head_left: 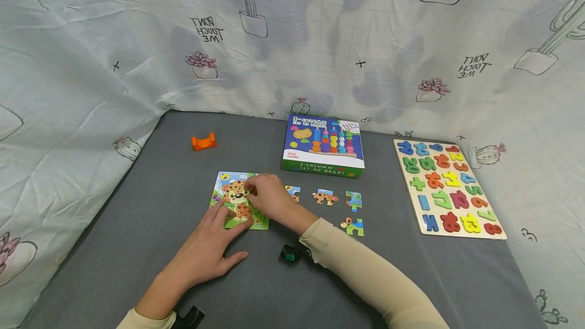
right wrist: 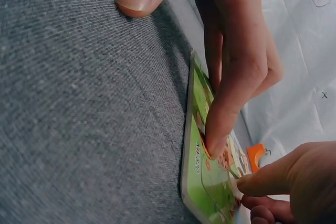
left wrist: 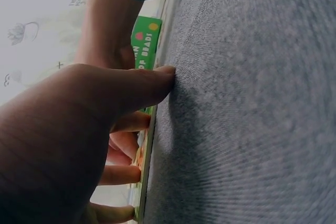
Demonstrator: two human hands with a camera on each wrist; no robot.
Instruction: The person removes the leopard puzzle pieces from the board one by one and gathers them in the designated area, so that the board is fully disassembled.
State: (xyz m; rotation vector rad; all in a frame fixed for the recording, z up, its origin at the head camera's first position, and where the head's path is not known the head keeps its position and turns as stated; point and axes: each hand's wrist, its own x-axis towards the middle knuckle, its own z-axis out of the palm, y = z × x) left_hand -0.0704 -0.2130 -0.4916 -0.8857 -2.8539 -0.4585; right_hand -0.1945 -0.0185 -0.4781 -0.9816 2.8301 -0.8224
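A small jigsaw board [head_left: 260,225] with a cartoon leopard on a green and blue ground lies flat on the grey table. My left hand [head_left: 205,245] rests over its lower left part, fingertips on the picture, thumb [left wrist: 152,82] apart on the cloth. Above the upper right part is my right hand [head_left: 269,197], fingers bent and tips together, pinching a puzzle piece against the board; the fingers mostly hide this piece. To the right lie loose pieces: one partly behind the right hand [right wrist: 315,182], a leopard piece [head_left: 325,197], a blue-green piece [head_left: 354,200] and another [head_left: 354,227].
Behind the loose pieces stands a bead-set box [head_left: 323,146]. An orange plastic arch [head_left: 203,142] sits at the back left. On the right lies a board of colourful letters [head_left: 450,189]. A patterned white curtain [head_left: 292,39] borders the table [head_left: 114,248].
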